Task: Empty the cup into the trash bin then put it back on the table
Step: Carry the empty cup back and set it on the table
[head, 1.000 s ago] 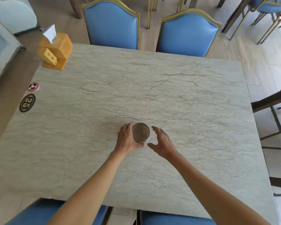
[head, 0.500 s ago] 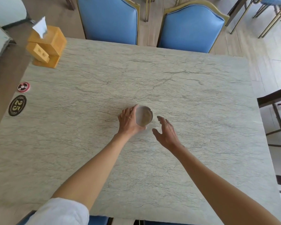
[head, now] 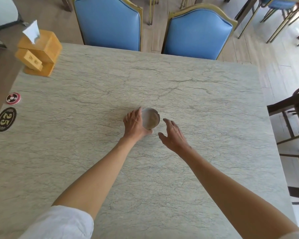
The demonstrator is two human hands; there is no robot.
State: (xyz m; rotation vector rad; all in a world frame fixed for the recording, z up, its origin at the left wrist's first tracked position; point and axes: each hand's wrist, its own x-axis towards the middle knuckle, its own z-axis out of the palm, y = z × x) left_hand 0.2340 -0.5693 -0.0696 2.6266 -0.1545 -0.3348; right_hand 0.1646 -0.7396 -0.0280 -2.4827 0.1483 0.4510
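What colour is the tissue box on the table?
The tissue box is yellow-orange wood, seen in the head view at the table's far left corner.

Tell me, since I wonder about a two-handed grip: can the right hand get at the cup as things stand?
Probably yes. The right hand hangs open just right of the cup, with bare table between them. The left hand wraps only the cup's left side.

A wooden tissue box (head: 40, 53) stood at ten o'clock, one white tissue (head: 32, 31) protruding. A round red-and-white disc (head: 13, 98) and an oval "25" plaque (head: 5, 119) lay at nine o'clock. Two blue chairs (head: 109, 21) (head: 198, 32) faced in at twelve o'clock.
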